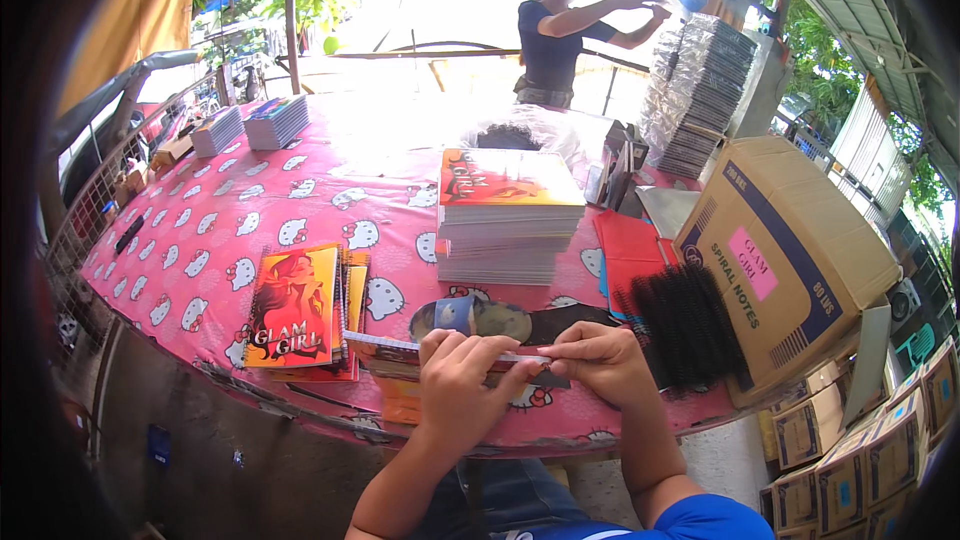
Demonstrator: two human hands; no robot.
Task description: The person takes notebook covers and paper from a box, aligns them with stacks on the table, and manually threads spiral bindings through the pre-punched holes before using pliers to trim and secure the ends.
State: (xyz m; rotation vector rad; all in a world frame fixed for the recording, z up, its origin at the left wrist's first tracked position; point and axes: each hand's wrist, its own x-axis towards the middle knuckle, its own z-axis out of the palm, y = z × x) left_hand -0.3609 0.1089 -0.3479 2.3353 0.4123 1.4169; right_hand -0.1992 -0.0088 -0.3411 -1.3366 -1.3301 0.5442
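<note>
Near the table's front edge I hold a notebook (pixel 385 348) edge-on, its thin long side facing up and an orange cover showing below. My left hand (pixel 465 385) is closed round its middle, thumb on the near side. With its fingertips, my right hand (pixel 605 360) pinches at the right end of that edge; what exactly is between them is too small to tell. To the left lie several finished spiral notebooks (pixel 295 305) with red and orange covers. A tall stack of unbound notebooks (pixel 510 225) stands beyond my hands. Black plastic spiral coils (pixel 685 325) lie bunched at the right.
A large cardboard box (pixel 790 260) leans beside the coils, near red sheets (pixel 630 255). Behind my hands lies a roll of tape (pixel 455 315). Two notebook stacks (pixel 275 122) sit far left. A person (pixel 550 40) handles a tall plastic-wrapped stack (pixel 700 90). More boxes (pixel 870 450) stand lower right.
</note>
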